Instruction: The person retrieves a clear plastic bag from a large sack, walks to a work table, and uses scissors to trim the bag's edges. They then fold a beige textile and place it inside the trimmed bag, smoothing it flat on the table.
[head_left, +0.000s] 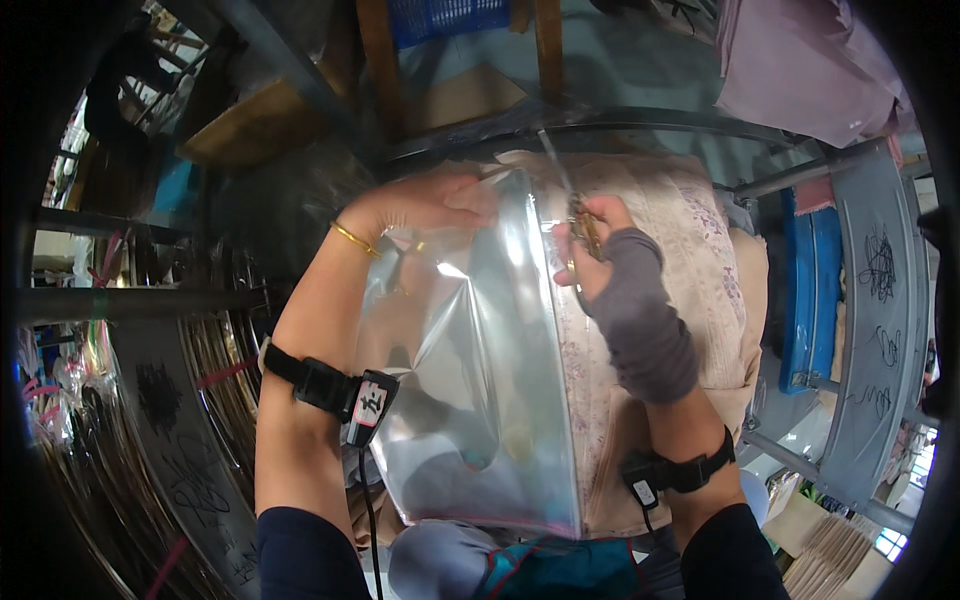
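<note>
A stack of clear plastic sheets or bags (457, 420) spreads before me, glossy and creased, over the left part of a pile of folded pale pink cloth (679, 247) with a purple floral pattern. My left hand (439, 199) grips the plastic near its far edge; some fingers are partly covered by it. In my right hand (600, 240) is a pair of scissors (585, 223), held by the handles beside the right edge of the plastic. Their blade points away from me and is blurred, so I cannot tell whether the blades are apart.
A metal frame bar (622, 120) runs behind the pile. At left stand racks of plastic-wrapped goods (225, 375). On the right are a scribbled grey metal panel (870, 315) and a blue panel (814, 292). Mauve cloth (802, 67) hangs at the far right. A blue crate (450, 19) sits beyond.
</note>
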